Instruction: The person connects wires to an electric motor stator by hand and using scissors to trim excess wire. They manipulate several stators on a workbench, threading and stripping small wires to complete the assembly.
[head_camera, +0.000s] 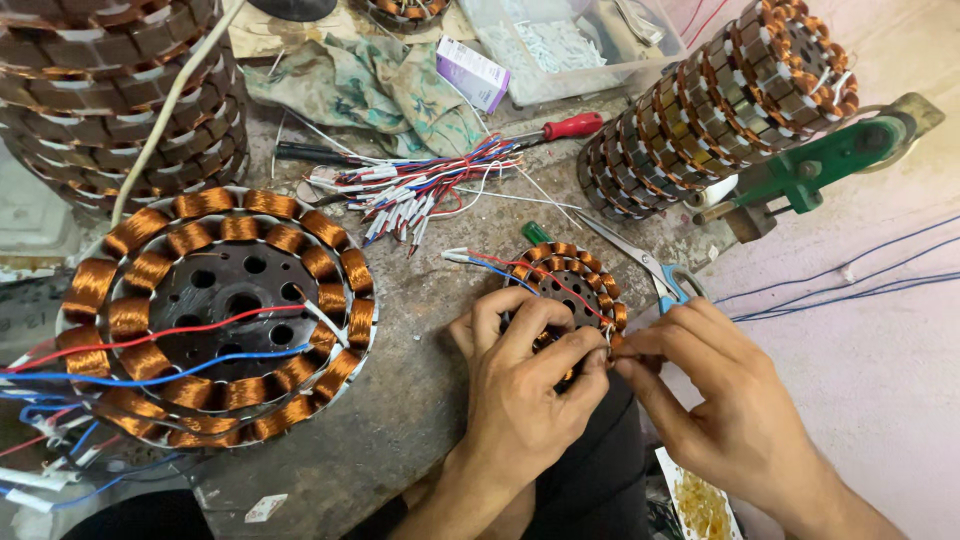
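Observation:
A small round motor stator (568, 275) wound with copper coils lies at the near edge of the worn bench. Red, blue and white wires run across its top. My left hand (525, 385) covers its near side, fingers curled over the rim and gripping it. My right hand (715, 385) comes in from the right, thumb and forefinger pinched at the stator's right rim, on something too small to make out. The near half of the stator is hidden under my fingers.
A large copper-wound stator (215, 310) with red and blue leads lies at left. Stacks of stators stand at back left (120, 90) and back right (720, 110). Scissors (650, 265), a red-handled screwdriver (560, 128), loose wire bundle (420, 190), rag (390, 85) and green clamp tool (820, 165) surround.

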